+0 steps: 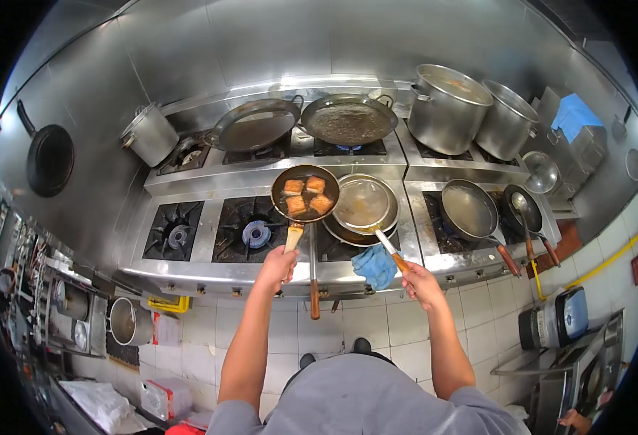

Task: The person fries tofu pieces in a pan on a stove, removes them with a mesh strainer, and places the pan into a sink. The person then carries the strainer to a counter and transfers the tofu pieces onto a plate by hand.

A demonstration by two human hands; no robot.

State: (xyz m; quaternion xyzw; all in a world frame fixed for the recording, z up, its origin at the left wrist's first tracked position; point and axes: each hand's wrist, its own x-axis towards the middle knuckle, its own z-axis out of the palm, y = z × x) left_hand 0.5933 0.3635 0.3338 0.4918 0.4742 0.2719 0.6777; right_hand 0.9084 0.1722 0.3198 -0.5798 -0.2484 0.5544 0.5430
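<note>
My left hand (279, 268) is closed around the pale handle of a small frying pan (306, 171). Several browned square pieces that look like tofu (295, 187) sit in dark oil inside it. My right hand (422, 284) grips the wooden end of a round strainer (364, 201), whose bowl is over or in a larger pan (349, 236) to the right of the frying pan. Beneath the strainer's handle, a blue cloth (374, 267) hangs at the stove's front edge. Another wooden-tipped handle (314, 293) juts forward between my hands.
Two wide pans (255, 130) (349, 119) of liquid stand on the back burners. Tall stockpots (449, 109) are at the back right. A lit burner (256, 233) is left of my pan. On the right, a wok (469, 209) and a ladle (522, 206) have protruding handles.
</note>
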